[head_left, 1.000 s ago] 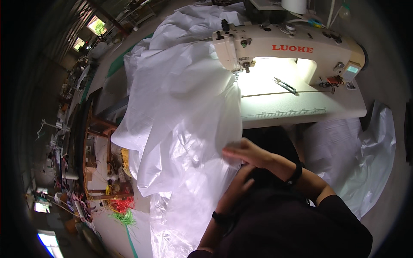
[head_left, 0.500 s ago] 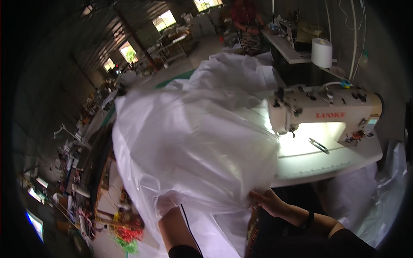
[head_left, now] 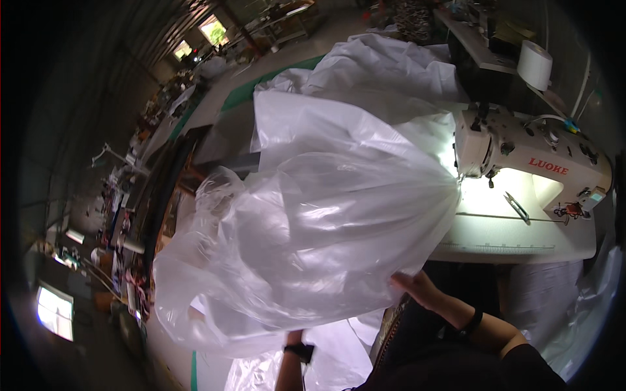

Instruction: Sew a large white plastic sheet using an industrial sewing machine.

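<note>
A large, translucent white plastic sheet [head_left: 339, 215] spreads in loose folds across the middle of the view. Its gathered right side runs to the needle area of a white sewing machine [head_left: 541, 150]. My right hand [head_left: 417, 288] pinches the sheet's near edge, just in front of the machine bed. Beneath the sheet's near edge, my left hand is hidden; only the wrist with a black band [head_left: 298, 352] and forearm show, so its fingers cannot be made out.
Thread snips [head_left: 518, 207] lie on the lit machine bed [head_left: 521, 238]. A white thread cone [head_left: 535, 65] stands behind the machine. More white sheeting [head_left: 391, 68] is heaped at the back. A dark long rail or roll [head_left: 173, 186] runs along the left.
The sheet's left part has sunk and bunched, and its far flap now shows separately. My left arm has slid further under the near edge. The view has shifted, placing the machine further right.
</note>
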`<state>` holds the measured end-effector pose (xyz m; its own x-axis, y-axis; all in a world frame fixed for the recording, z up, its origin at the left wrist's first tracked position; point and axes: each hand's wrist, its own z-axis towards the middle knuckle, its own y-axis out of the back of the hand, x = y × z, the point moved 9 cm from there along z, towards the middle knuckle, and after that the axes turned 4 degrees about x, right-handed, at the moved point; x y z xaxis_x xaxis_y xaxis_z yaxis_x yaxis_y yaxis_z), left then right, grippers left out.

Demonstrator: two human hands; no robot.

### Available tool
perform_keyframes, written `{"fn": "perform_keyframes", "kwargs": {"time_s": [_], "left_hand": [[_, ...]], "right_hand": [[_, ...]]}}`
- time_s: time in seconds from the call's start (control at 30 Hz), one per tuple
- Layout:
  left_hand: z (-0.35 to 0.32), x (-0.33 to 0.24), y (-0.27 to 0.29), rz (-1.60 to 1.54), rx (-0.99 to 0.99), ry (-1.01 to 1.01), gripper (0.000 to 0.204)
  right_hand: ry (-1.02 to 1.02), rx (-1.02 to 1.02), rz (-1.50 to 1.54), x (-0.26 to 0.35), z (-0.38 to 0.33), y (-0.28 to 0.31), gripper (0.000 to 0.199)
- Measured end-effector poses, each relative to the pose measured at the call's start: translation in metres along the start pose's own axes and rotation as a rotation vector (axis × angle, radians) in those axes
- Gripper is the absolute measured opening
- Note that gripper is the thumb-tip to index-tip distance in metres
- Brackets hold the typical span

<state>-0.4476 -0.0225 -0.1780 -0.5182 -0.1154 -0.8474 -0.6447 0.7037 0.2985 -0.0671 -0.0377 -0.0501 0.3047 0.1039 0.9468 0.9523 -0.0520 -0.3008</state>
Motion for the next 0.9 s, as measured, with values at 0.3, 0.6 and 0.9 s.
{"fn": "perform_keyframes", "kwargs": {"time_s": [0.3, 0.6, 0.9], "left_hand": [[-0.016, -0.368, -0.065, 0.802, -0.467, -0.716, 0.063], [0.014, -0.122, 0.274, 1.186, -0.419, 0.893, 0.074], [0.093, -0.186, 0.099, 1.264, -0.375, -0.251, 0.076]], "right_hand": [[-0.146, -0.009, 0.011, -0.031, -0.083, 0.021, 0.033], [-0.302, -0.13, 0.071, -0.038, -0.16, 0.076, 0.04], [-0.396, 0.083, -0.079, -0.023, -0.178, 0.057, 0.041]]}}
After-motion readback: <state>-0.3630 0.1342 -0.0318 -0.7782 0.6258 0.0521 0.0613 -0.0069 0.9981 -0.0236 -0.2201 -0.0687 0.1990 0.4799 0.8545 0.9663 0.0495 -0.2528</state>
